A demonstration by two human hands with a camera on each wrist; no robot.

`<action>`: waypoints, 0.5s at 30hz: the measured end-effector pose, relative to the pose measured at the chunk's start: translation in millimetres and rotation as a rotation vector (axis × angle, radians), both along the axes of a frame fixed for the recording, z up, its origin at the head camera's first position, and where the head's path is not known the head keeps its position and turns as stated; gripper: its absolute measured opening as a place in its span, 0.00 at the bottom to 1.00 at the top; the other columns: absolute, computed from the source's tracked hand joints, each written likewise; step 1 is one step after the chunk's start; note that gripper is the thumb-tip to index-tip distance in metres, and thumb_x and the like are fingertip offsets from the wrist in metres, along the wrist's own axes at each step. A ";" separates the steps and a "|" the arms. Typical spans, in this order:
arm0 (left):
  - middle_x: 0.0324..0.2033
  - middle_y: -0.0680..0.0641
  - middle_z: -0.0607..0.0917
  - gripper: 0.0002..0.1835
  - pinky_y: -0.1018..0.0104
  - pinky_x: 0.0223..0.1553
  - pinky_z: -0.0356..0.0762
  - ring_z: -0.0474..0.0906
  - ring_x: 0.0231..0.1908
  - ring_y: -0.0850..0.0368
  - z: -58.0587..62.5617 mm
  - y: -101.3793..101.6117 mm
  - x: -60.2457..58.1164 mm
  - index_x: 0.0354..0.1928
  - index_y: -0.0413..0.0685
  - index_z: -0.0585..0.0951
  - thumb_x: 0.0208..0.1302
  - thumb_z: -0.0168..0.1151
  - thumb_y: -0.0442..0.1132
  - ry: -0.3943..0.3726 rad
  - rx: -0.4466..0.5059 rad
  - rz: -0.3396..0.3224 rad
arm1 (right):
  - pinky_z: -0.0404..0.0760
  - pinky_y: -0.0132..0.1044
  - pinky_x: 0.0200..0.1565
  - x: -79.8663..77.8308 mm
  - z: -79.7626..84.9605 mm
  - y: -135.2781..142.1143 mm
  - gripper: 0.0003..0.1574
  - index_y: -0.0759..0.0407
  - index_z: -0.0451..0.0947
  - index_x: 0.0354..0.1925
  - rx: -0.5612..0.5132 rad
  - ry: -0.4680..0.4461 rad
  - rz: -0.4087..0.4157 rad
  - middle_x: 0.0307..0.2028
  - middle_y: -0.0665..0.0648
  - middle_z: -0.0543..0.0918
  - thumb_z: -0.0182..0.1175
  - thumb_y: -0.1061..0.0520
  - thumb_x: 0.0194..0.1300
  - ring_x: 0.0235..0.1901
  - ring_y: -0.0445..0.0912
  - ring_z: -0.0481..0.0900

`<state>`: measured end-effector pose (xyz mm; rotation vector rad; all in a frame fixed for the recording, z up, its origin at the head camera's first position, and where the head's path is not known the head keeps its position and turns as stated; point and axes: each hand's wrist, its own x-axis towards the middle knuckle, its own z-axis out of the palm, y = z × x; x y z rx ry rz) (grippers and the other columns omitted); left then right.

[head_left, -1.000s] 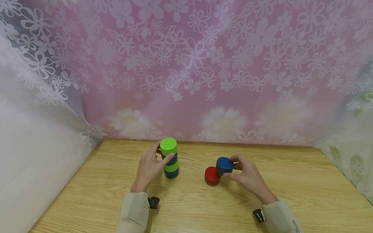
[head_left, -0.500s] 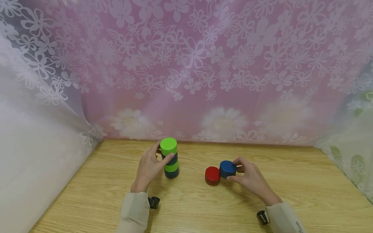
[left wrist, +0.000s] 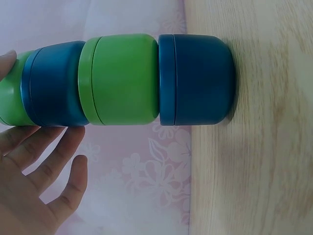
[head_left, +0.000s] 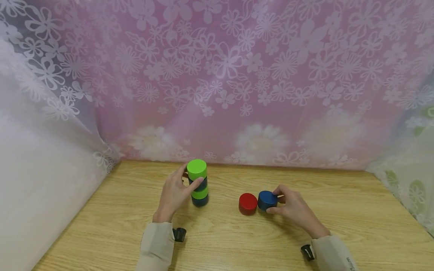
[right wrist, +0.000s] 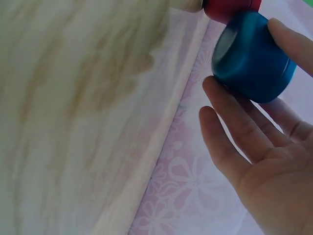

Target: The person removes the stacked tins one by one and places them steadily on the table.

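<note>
In the head view, a stack of round lidded canisters stands upright on the table, green and dark blue by turns. My left hand grips it near the top, with thumb and fingers on the top green canister and the blue canister under it. The lower green canister and the bottom blue canister are untouched. My right hand pinches another blue canister by its sides; the right wrist view shows its underside tilted and off the table. Just left of it sits a red canister.
The wooden table ends at the back against a pink flowered curtain. A white cloth hangs along the left side, and a flowered one along the right. Black wrist mounts stick out beside both sleeves.
My right hand has moved the blue canister down and to the right, from overlapping the red one to beside it. The left hand and the stack hold still.
</note>
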<state>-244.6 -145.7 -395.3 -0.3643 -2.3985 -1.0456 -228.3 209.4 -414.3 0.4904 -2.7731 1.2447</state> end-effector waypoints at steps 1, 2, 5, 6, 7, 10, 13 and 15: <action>0.44 0.42 0.86 0.34 0.56 0.37 0.78 0.82 0.42 0.45 0.0 0.1 0.1 0.68 0.41 0.75 0.63 0.74 0.46 -0.001 0.001 0.001 | 0.83 0.55 0.48 -0.6 -0.3 0.5 0.26 0.65 0.75 0.42 0.004 -0.010 0.009 0.44 0.63 0.83 0.80 0.60 0.52 0.44 0.60 0.85; 0.44 0.42 0.86 0.34 0.56 0.36 0.78 0.82 0.42 0.46 -0.1 0.1 0.0 0.68 0.41 0.75 0.63 0.74 0.47 -0.001 0.000 0.002 | 0.83 0.55 0.47 -1.1 -0.8 1.1 0.26 0.65 0.74 0.42 0.011 -0.017 0.018 0.44 0.63 0.83 0.80 0.60 0.52 0.44 0.60 0.85; 0.44 0.42 0.86 0.35 0.56 0.36 0.78 0.82 0.42 0.46 -0.1 0.3 -0.2 0.68 0.41 0.75 0.63 0.74 0.46 -0.002 0.002 0.000 | 0.84 0.52 0.45 -1.8 -2.2 2.4 0.26 0.64 0.75 0.41 0.036 -0.031 0.029 0.43 0.62 0.84 0.80 0.60 0.51 0.43 0.57 0.85; 0.44 0.42 0.86 0.35 0.56 0.36 0.78 0.82 0.42 0.47 -0.1 0.4 -0.2 0.68 0.41 0.75 0.63 0.74 0.46 -0.001 0.004 0.000 | 0.84 0.51 0.44 -2.3 -2.9 3.0 0.25 0.64 0.75 0.41 0.048 -0.033 0.038 0.43 0.62 0.84 0.80 0.60 0.51 0.42 0.56 0.85; 0.44 0.42 0.86 0.35 0.57 0.36 0.78 0.82 0.42 0.47 -0.1 0.4 -0.2 0.68 0.41 0.75 0.63 0.74 0.46 -0.001 0.003 0.000 | 0.84 0.50 0.43 -2.6 -3.3 3.4 0.25 0.63 0.75 0.40 0.057 -0.034 0.045 0.42 0.61 0.84 0.80 0.60 0.51 0.41 0.55 0.86; 0.44 0.42 0.86 0.35 0.57 0.35 0.78 0.81 0.42 0.47 0.0 0.3 0.0 0.68 0.42 0.75 0.63 0.74 0.46 -0.002 0.005 0.001 | 0.84 0.48 0.41 -3.7 -3.6 3.9 0.26 0.64 0.75 0.41 0.079 -0.032 0.069 0.42 0.61 0.84 0.80 0.61 0.50 0.39 0.53 0.86; 0.44 0.42 0.85 0.34 0.56 0.36 0.78 0.81 0.42 0.47 0.3 0.2 0.2 0.68 0.42 0.75 0.63 0.74 0.46 -0.003 0.005 0.001 | 0.84 0.48 0.41 -4.6 -3.0 2.5 0.28 0.65 0.74 0.44 0.090 -0.026 0.086 0.43 0.62 0.83 0.80 0.62 0.49 0.39 0.53 0.85; 0.44 0.42 0.85 0.34 0.56 0.36 0.78 0.81 0.42 0.46 0.3 0.1 0.6 0.68 0.41 0.75 0.63 0.74 0.46 -0.004 0.006 0.001 | 0.84 0.49 0.42 -5.1 -3.0 1.0 0.32 0.67 0.74 0.48 0.101 -0.023 0.094 0.45 0.64 0.83 0.80 0.64 0.49 0.41 0.55 0.84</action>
